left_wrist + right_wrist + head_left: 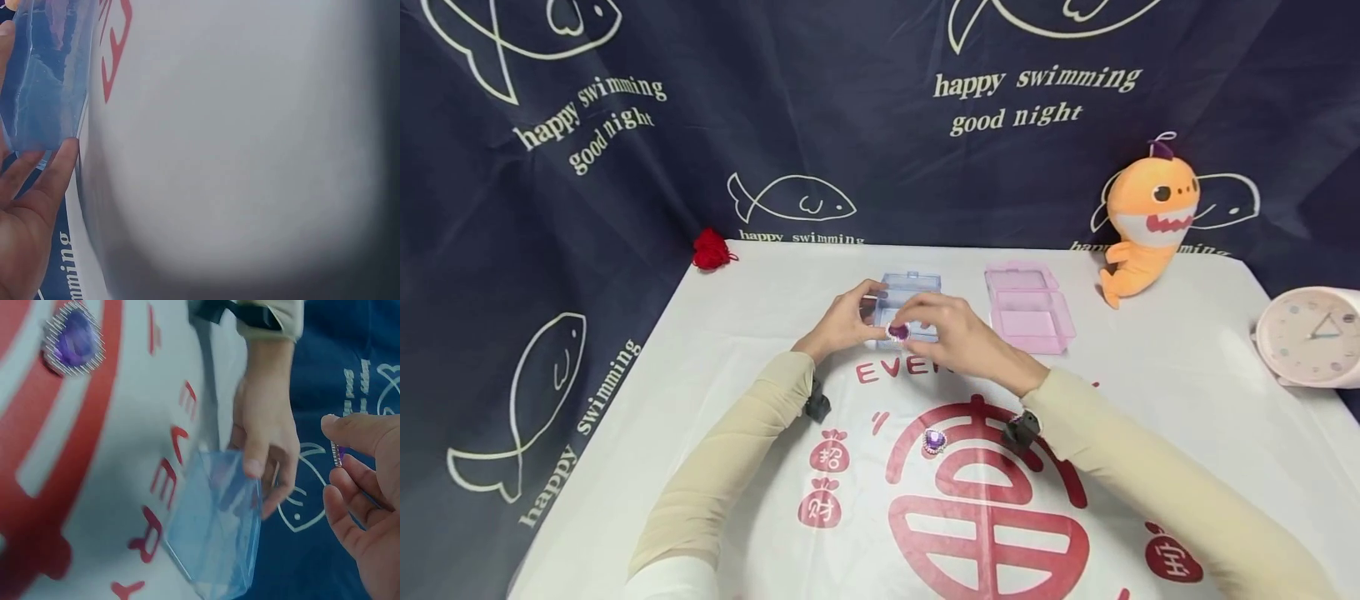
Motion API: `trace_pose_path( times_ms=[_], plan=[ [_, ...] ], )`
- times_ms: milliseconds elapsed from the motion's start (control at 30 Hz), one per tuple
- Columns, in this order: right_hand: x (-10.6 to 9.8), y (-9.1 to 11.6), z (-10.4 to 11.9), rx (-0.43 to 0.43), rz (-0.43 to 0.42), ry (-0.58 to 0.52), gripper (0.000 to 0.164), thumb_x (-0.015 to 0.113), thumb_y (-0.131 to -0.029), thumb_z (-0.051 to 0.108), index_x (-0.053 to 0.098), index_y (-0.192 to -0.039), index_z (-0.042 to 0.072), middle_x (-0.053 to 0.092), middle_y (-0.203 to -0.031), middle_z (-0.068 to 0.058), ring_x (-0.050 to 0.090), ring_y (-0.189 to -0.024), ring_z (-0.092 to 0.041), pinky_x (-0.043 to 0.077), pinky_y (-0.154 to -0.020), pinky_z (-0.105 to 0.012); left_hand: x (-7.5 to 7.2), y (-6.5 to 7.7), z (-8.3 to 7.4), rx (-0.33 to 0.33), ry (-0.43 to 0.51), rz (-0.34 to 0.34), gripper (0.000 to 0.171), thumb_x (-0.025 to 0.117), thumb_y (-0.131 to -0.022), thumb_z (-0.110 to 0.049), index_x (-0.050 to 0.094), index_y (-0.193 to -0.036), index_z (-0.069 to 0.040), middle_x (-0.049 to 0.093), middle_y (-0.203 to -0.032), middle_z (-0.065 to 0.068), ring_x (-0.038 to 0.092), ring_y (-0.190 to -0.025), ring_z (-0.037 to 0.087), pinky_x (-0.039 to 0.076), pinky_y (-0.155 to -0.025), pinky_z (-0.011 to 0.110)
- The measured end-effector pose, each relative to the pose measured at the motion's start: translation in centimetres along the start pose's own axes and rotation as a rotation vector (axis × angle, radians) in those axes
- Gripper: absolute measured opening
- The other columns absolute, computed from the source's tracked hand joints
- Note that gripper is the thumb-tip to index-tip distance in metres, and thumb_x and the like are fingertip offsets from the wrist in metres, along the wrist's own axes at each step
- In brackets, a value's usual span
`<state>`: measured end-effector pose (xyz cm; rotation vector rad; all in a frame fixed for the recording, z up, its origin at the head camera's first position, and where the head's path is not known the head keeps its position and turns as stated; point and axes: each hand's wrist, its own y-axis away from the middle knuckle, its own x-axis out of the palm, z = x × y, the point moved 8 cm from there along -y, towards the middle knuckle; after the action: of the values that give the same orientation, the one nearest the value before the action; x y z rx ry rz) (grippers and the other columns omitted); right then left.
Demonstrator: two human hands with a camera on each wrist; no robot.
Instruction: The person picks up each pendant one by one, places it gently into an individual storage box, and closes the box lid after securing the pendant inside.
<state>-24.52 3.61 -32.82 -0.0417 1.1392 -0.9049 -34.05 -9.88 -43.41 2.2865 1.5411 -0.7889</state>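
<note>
My left hand (841, 322) holds the left end of a clear blue plastic box (913, 283), whose lid stands open toward the back. In the right wrist view, the left thumb lies on the box's (215, 519) rim, with the other fingers partly hidden behind its end. Over the front of this box, my right hand (958, 333) pinches a purple heart-shaped gem (898, 332) with a silvery beaded rim. The right wrist view shows that gem (338, 454) edge-on between thumb and fingertips. A second purple gem (934, 440) lies on the printed tablecloth, nearer the front.
A pink plastic box (1028, 321) lies open to the right of the blue one. An orange plush shark (1150, 221) stands at the back right, with a pink clock (1311, 336) at the right edge. Something red (711, 250) sits on the back left corner.
</note>
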Motion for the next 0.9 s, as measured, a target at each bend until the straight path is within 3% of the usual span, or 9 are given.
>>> trace_pose_path(
  times_ms=[433,900],
  plan=[
    [0.8,-3.2,-5.2,0.204,0.02,0.028,0.024,0.078,-0.079,0.006,0.073,-0.102,0.006,0.07,-0.102,-0.01,0.065,-0.095,-0.025,0.056,-0.082,-0.041,-0.1,-0.1,-0.2,0.011,0.012,0.002,0.078,0.088,-0.071,-0.024,0.047,-0.135,-0.009,0.054,-0.137,0.012,0.059,-0.12,0.031,0.054,-0.097,0.031],
    [3.9,-4.1,-8.7,0.269,0.076,0.051,0.022,0.08,-0.075,0.002,0.073,-0.096,0.004,0.071,-0.093,-0.009,0.067,-0.091,-0.025,0.057,-0.081,-0.038,0.2,0.1,-0.2,-0.019,0.036,0.004,0.074,0.087,-0.072,-0.019,0.047,-0.133,-0.009,0.054,-0.136,0.012,0.058,-0.122,0.029,0.054,-0.097,0.029]
  ],
)
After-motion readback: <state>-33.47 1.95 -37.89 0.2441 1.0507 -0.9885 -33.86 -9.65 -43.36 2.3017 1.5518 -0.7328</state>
